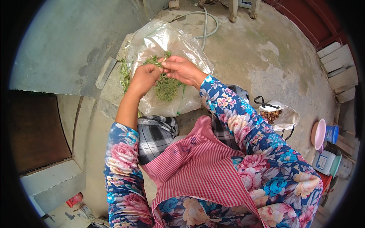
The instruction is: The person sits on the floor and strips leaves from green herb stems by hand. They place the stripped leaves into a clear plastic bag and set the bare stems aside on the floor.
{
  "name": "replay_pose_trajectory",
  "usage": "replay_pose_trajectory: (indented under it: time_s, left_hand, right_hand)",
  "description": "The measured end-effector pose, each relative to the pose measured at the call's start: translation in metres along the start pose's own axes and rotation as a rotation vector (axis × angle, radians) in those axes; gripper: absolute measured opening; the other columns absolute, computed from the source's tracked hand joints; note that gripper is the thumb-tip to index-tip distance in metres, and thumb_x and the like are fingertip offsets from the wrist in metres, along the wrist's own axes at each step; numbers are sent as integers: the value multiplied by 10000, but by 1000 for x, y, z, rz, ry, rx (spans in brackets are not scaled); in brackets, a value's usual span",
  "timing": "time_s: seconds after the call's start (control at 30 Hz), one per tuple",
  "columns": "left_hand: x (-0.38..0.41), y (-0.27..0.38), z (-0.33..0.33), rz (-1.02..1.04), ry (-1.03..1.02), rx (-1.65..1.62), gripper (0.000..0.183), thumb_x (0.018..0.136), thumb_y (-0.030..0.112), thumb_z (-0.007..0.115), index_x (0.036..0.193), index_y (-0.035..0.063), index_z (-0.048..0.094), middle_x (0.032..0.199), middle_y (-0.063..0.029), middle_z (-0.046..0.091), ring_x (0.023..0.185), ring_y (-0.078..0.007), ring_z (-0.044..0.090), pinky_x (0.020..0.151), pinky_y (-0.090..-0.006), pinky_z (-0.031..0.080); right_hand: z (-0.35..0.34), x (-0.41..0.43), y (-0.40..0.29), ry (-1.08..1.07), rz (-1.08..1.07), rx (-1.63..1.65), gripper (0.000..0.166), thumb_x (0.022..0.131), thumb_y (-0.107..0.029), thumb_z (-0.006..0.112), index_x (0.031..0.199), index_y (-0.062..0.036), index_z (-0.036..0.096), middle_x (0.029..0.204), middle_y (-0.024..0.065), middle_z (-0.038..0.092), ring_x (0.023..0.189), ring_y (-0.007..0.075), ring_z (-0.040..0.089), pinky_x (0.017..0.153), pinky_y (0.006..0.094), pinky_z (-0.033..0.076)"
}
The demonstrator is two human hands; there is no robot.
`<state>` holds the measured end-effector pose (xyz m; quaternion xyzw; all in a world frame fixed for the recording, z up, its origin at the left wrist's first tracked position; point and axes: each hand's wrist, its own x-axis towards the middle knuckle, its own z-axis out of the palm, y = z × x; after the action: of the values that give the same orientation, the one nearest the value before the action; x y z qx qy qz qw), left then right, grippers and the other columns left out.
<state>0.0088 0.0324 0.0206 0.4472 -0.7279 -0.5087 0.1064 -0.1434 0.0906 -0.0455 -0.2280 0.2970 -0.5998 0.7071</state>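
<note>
Both hands meet over a clear plastic bag [188, 99] that lies spread on the concrete ground. Between the fingertips of my left hand [146, 74] and my right hand [182, 69] is a thin green plant sprig [158, 63]; its leafy tip shows above the right fingers. Beneath the hands, a heap of small green plant pieces [166, 88] rests on the plastic. Long green stalks [124, 74] lie at the bag's left edge, near my left wrist. My fingers partly hide the sprig and the heap.
A white bag [288, 116] with black handles holds small brown round items [271, 116] to the right. Beyond the plastic curls a grey hose [215, 27]. A pink basin [318, 134] and blue bucket [331, 134] stand far right. A wall [65, 45] rises at left.
</note>
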Motion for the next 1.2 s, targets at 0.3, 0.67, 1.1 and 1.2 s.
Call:
replay_pose_trajectory:
  time_s: [0.3,0.67,1.1,1.2]
  left_hand:
    - [0,10,17,55,21,296,263,789,228,626,681,-11,605,549,-80,541,514,-152,513,504,-315,417]
    - [5,2,7,28,88,77,337,833,311,605,733,-11,604,582,-48,537,524,-132,530,483,-279,426]
    - [6,7,2,2,107,-80,217,849,197,577,791,-4,633,613,-23,555,510,-79,481,454,-218,401]
    - [5,6,0,7,110,-131,176,836,161,582,809,-2,641,625,-22,568,510,-75,476,464,-212,389]
  right_hand:
    - [-5,9,10,58,-14,-73,150,869,-176,568,821,-49,504,752,23,513,643,75,460,557,219,391]
    - [-5,7,3,18,-72,158,120,871,-108,553,944,-16,578,834,35,576,718,96,534,632,223,445]
    - [-4,4,-1,65,-105,-79,93,857,-86,564,899,-4,576,820,50,608,701,89,553,614,203,470]
    - [-5,3,-3,89,-76,-104,97,862,-97,559,900,-9,579,820,46,608,702,82,552,610,200,471]
